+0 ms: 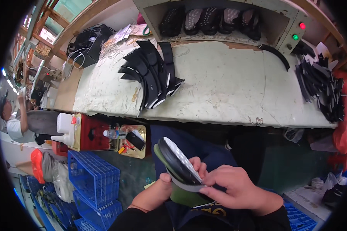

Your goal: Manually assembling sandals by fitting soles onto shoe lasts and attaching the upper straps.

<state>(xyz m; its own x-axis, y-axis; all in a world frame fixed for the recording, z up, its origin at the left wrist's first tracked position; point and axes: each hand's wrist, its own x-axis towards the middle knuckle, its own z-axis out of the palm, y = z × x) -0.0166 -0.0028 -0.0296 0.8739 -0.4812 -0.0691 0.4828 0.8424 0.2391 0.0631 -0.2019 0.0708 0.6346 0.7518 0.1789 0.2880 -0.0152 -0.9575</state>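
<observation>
Over my lap, my left hand (161,191) grips a black shoe sole (177,165) with a pale patterned face. Its thumb is on the near side, and fingertips show past the sole's far edge. A green layer (160,156) lies along the sole's left side, and more green material (189,198) hangs below it. Around the lower end curves a grey strip (185,186). My right hand (235,188) pinches that strip between thumb and fingers at the sole's lower right end. The part under the right fingertips is hidden.
Black strap pieces (152,73) are piled on the covered table (219,84), with another heap (319,84) at right. Several soles (212,21) sit in a lit-button machine (292,29). Blue crates (92,177) and a tray (140,133) stand left. A person (17,121) is at far left.
</observation>
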